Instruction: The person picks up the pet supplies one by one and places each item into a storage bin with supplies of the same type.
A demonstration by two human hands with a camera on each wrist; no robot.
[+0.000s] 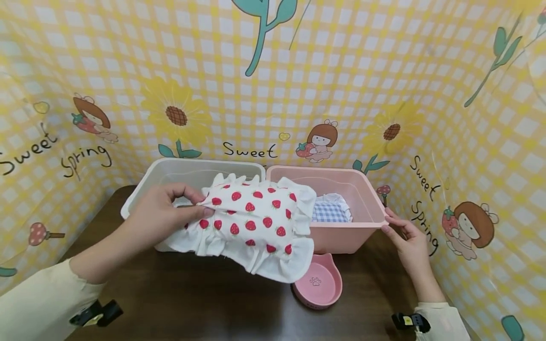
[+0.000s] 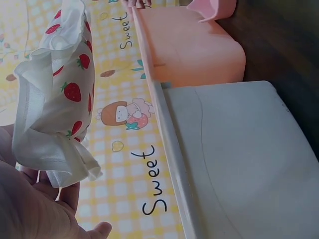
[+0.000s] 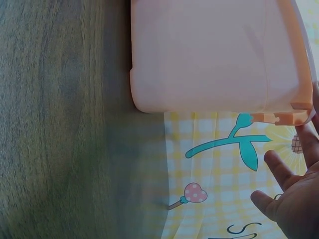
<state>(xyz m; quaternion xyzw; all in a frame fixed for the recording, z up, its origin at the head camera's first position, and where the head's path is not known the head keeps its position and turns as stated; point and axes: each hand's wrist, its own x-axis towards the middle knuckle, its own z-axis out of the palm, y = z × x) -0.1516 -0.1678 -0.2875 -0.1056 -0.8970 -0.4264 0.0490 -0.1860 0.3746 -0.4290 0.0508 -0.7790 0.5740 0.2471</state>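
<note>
My left hand (image 1: 164,210) pinches one side of a white strawberry-print pillow (image 1: 251,213) with a ruffled edge. The pillow hangs in the air in front of two bins, hiding part of both; its puffed side and frill show in the left wrist view. At the right, my right hand (image 1: 407,241) holds the near right corner of the pink bin (image 1: 345,237) between thumb and fingers. Inside that bin lies a blue-and-white checked cloth piece (image 1: 330,210) with a white ruffle. Beside it stands a pale grey bin (image 1: 196,166), whose inside is partly covered from view.
A pink bowl (image 1: 317,286) with a paw print stands on the dark wooden table (image 1: 204,293) in front of the pink bin. Yellow checked sheeting (image 1: 256,104) with printed flowers and figures walls the table at the back and sides.
</note>
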